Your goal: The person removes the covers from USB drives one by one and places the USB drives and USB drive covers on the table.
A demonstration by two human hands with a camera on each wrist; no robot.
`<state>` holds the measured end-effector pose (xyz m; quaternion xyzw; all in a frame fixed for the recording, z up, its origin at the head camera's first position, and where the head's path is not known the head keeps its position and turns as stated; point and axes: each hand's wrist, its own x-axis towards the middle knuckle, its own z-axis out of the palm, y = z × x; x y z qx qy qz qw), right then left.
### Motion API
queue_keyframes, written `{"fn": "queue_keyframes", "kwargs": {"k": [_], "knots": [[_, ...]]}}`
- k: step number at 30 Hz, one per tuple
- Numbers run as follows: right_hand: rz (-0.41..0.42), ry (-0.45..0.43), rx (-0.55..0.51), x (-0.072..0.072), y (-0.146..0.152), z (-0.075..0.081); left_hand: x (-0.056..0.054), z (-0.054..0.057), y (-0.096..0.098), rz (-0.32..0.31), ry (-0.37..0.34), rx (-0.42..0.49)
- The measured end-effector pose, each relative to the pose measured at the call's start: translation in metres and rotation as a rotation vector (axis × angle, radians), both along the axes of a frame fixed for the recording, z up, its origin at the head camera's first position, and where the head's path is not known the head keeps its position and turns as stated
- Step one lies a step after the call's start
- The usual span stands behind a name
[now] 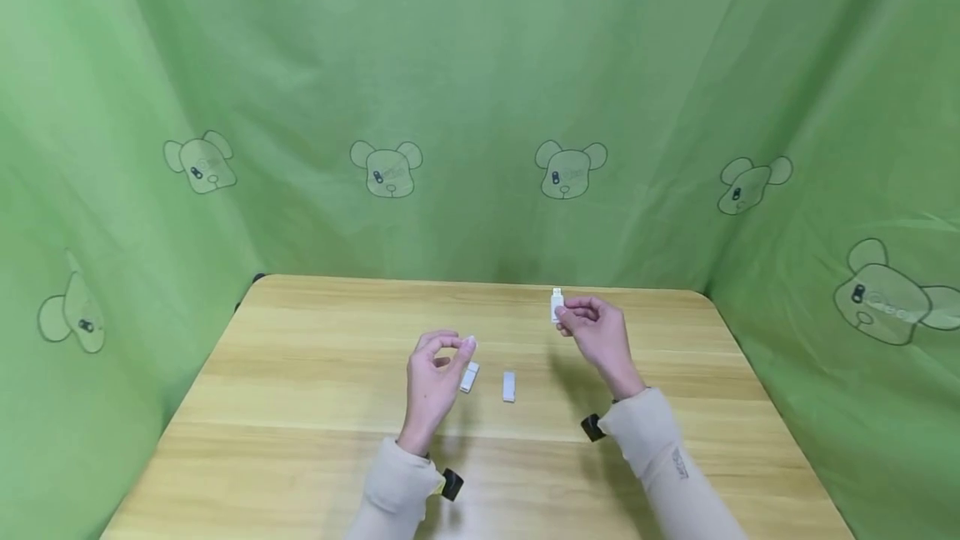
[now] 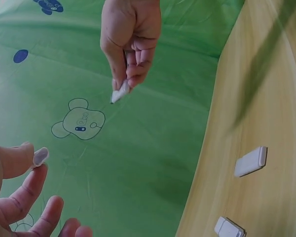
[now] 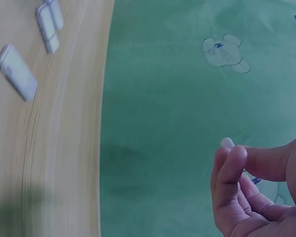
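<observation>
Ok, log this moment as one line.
left fingers: pinch small white cap | right fingers: hold white USB stick, connector exposed | table: two white sticks

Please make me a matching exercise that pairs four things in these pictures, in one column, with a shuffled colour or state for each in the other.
Column one:
1. Left hand
2. Curtain
3. Right hand
4. Table

Column two:
A. Wood-grained, pale brown
B. Pinching a white USB stick
C. Pinching a small white cap
D. Green

Right pairs: 1-C, 2-D, 3-B, 4-A
</observation>
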<state>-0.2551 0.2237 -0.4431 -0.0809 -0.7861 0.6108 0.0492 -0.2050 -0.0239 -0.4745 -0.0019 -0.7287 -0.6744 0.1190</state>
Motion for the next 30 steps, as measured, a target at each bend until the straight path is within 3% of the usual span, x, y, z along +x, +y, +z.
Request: {"fn": "queue_keyframes", "kwargs": {"k": [13, 23, 30], "knots": [[0.006, -0.045, 0.047, -0.036, 0.015, -0.012, 0.004, -0.002, 0.005, -0.023, 0.000, -0.024], [-0.010, -0.147, 0.203, -0.056, 0.027, -0.036, 0.007, 0.000, 0.007, -0.030, 0.011, -0.041], [-0.034, -0.195, 0.244, -0.062, 0.034, -0.055, 0.009, -0.001, 0.007, -0.035, 0.005, -0.049]]}}
